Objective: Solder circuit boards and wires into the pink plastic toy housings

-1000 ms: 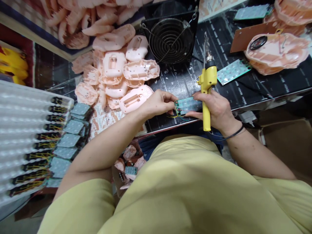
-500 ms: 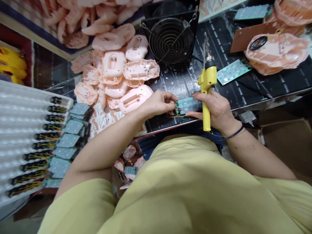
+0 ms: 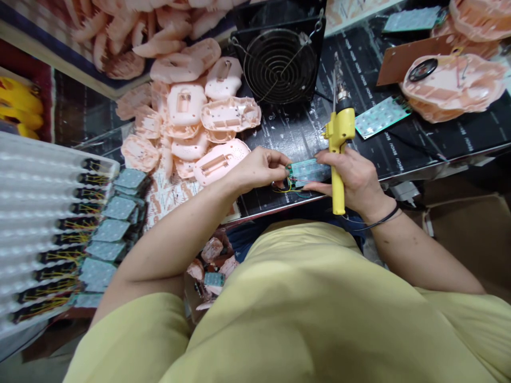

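Observation:
A green circuit board with thin yellow and green wires at its left end is held low over the front of the bench. My left hand pinches that wired end; exactly what lies between the fingertips is partly hidden. Across the board, my right hand grips its other end between thumb and fingers. The same hand also carries a yellow soldering gun, its handle lying against the palm and its metal tip pointing away from me, clear of the board.
Pink plastic shells are heaped left of a black fan. At right lie another circuit board and a shell with a speaker. A white tray holds several black parts wired to boards. The bench edge runs before me.

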A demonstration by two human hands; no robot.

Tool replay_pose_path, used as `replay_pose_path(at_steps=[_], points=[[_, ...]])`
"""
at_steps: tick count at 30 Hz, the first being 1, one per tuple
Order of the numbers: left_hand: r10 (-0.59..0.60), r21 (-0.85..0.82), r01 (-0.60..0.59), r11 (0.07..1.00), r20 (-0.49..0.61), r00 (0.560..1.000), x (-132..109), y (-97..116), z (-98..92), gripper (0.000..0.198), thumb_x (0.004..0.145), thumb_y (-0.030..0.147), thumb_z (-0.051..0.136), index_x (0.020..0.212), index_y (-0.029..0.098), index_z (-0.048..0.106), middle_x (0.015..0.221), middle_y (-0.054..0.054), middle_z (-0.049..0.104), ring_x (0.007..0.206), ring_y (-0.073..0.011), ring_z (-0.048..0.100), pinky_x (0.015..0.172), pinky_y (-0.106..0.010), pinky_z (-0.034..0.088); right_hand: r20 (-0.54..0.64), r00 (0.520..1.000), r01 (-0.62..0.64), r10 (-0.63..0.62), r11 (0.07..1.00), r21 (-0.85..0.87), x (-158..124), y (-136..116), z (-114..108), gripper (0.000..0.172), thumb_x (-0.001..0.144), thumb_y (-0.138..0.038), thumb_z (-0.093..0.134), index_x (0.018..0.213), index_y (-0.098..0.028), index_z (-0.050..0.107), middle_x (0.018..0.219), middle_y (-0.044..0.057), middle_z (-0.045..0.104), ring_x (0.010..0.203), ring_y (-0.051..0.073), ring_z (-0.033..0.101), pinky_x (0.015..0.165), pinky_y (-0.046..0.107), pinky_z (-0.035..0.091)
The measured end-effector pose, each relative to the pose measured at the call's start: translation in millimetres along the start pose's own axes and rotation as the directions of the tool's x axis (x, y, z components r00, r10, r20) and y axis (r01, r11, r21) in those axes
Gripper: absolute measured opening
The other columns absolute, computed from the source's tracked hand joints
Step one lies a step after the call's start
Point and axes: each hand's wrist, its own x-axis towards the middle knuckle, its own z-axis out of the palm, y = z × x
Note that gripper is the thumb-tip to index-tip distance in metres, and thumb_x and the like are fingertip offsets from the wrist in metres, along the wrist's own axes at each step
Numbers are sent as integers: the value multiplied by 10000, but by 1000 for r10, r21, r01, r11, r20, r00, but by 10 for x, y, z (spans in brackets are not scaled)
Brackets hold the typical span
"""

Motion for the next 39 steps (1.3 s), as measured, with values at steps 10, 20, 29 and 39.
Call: replay_pose_path(at_steps=[10, 20, 29, 39], points=[[-5, 19, 5, 1000, -14, 1000, 14, 3, 16, 312, 734, 2, 551, 944, 56, 775, 482, 40, 597, 386, -28, 462, 432, -113, 326, 31, 999, -20, 20, 1000, -15, 0, -2, -13, 432, 896, -497, 671, 1193, -201, 571, 999, 67, 700, 901, 233, 661, 813, 367, 571], [-7, -4, 7, 1000, 12, 1000, 9, 5, -1, 272, 747, 32, 605, 969, 49, 761, 504, 24, 617, 420, -40, 515, 442, -111, 342, 1, 1000, 4, -4, 1000, -24, 4, -2, -6, 453, 885, -507, 676, 1195, -196, 562, 991, 72, 702, 892, 231, 655, 811, 352, 567], [46, 0, -46, 999, -8, 999, 24, -41, 14, 296, 725, 25, 563, 931, 55, 773, 494, 25, 616, 410, -39, 503, 420, -109, 333, -9, 1000, 16, -16, 999, -34, 7, -6, -4, 446, 885, -495, 684, 1191, -193, 563, 985, 71, 698, 872, 229, 652, 782, 352, 565], [5, -27, -5, 1000, 4, 1000, 6, 1, 14, 248, 754, 14, 598, 957, 28, 738, 486, 26, 617, 414, -44, 531, 403, -99, 323, -7, 999, 32, -32, 998, -45, 13, -7, -6, 449, 869, -486, 704, 1153, -167, 565, 973, 78, 690, 868, 228, 644, 783, 348, 561]])
